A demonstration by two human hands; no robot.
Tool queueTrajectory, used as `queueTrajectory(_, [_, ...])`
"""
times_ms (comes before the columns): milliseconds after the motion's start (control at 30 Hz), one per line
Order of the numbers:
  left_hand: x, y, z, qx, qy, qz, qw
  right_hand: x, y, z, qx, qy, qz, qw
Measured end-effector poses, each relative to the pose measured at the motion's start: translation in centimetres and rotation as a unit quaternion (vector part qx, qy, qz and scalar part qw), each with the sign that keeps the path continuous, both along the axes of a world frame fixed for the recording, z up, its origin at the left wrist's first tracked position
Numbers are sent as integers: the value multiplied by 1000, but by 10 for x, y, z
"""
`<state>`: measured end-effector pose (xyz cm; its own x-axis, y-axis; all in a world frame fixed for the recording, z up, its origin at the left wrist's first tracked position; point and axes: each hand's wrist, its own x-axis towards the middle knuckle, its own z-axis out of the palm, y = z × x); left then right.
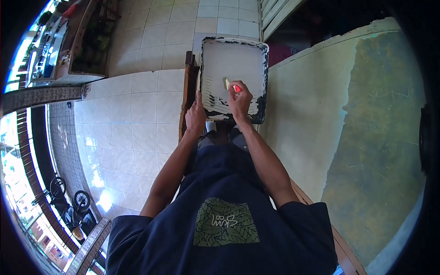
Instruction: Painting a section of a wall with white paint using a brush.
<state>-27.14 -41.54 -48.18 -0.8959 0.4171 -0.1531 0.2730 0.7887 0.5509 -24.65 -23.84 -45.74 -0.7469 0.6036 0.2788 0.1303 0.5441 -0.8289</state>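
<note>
Right hand closed around a red-handled tool, probably a brush, its tip in the paint tray; left hand grips the tray's near edge. Steady strokes avoid spills.

Reaching forward with both forearms, elbows bent; left hand gripping with fingers curled, thumb up; right hand closing in a fist, knuckles up.

floor: white tiles | wall: cream, patchy | daylight left
</note>
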Motion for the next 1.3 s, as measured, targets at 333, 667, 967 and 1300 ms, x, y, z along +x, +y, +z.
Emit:
queueTrajectory(333, [0, -7, -11, 4, 42, 7, 999, 1, -7, -10, -199, 19, -94, 975])
queueTrajectory(667, [2, -12, -15, 1, 26, 14, 1000, 7, 9, 17, -69, -17, -45, 996])
queueTrajectory(967, [0, -12, -15, -9, 29, 14, 999, 43, -10, 0, 222, -75, 209, 949])
queueTrajectory(1300, [6, -10, 0, 18, 11, 0, 1000, 15, 10, 17, 181, -138, 250, 941])
